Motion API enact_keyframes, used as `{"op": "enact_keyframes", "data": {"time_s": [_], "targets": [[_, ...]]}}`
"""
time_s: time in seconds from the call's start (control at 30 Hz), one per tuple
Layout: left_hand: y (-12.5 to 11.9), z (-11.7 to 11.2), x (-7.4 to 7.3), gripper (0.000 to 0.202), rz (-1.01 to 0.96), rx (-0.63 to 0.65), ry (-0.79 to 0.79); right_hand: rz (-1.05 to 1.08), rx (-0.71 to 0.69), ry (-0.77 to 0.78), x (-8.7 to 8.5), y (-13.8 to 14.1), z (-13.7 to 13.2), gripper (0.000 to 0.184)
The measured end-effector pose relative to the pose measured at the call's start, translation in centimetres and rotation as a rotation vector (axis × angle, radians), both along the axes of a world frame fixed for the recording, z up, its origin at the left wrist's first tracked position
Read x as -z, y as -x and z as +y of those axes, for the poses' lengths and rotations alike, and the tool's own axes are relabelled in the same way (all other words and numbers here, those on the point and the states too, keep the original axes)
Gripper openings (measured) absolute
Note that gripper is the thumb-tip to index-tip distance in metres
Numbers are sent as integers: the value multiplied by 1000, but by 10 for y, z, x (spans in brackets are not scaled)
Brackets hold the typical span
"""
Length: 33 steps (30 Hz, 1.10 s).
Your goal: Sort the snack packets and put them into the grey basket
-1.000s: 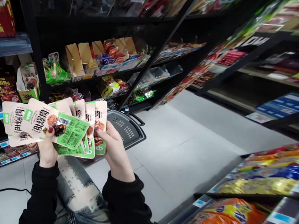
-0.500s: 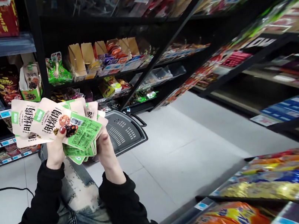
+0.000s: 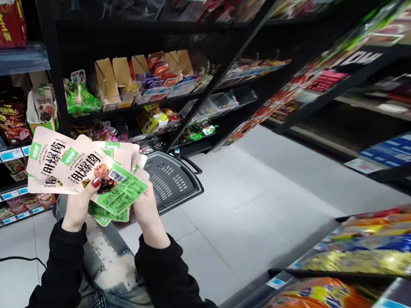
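Both my hands hold a bunch of snack packets (image 3: 88,171), beige on top and green at the bottom, with black characters and a meat picture. My left hand (image 3: 78,206) grips the left side of the bunch, its thumb with a red nail pressed on the front packet. My right hand (image 3: 144,204) is closed on the right side of the bunch, pushing the packets together behind the front ones. The hands are raised in front of my knee in ripped jeans (image 3: 109,271).
A dark shopping basket (image 3: 173,179) lies on the white tiled floor just beyond my hands. Black shelves of packaged snacks (image 3: 148,80) line the aisle ahead and to the right. An open box of the same packets (image 3: 41,109) stands on the left shelf. A black cable (image 3: 5,260) runs across the floor at left.
The fanned packets have been pushed together into a tighter bunch. My right hand moved left toward my left hand, and the whole bunch shifted slightly right.
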<state>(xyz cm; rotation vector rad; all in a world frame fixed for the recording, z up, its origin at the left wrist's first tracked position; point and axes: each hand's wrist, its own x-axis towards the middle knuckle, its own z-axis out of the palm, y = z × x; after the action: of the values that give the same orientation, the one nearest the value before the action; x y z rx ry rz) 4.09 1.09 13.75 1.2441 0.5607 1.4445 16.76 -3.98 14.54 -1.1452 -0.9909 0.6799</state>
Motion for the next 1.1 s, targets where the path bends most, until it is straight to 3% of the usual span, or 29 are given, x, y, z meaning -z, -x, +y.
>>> {"op": "enact_keyframes", "data": {"time_s": [0.2,0.33,0.5,0.67,0.8,0.97,1.1], "targets": [[-2,-2,-2,56,20,24,50,22,30,10,-2,-6,-1,7],[-6,-2,-4,61,11,-29,112,56,26,55,8,-7,4,6],[-10,1,-1,60,6,11,154,79,10,54,23,-10,12,13],[-11,3,-1,58,-17,17,165,54,15,56,23,-10,14,9],[-6,5,-5,61,-17,117,242,73,-9,61,20,-13,14,12],[1,3,-8,52,-30,296,461,133,-89,128,20,-23,17,29],[-5,-1,-6,54,-60,419,577,30,-72,116,25,-32,23,29]]}}
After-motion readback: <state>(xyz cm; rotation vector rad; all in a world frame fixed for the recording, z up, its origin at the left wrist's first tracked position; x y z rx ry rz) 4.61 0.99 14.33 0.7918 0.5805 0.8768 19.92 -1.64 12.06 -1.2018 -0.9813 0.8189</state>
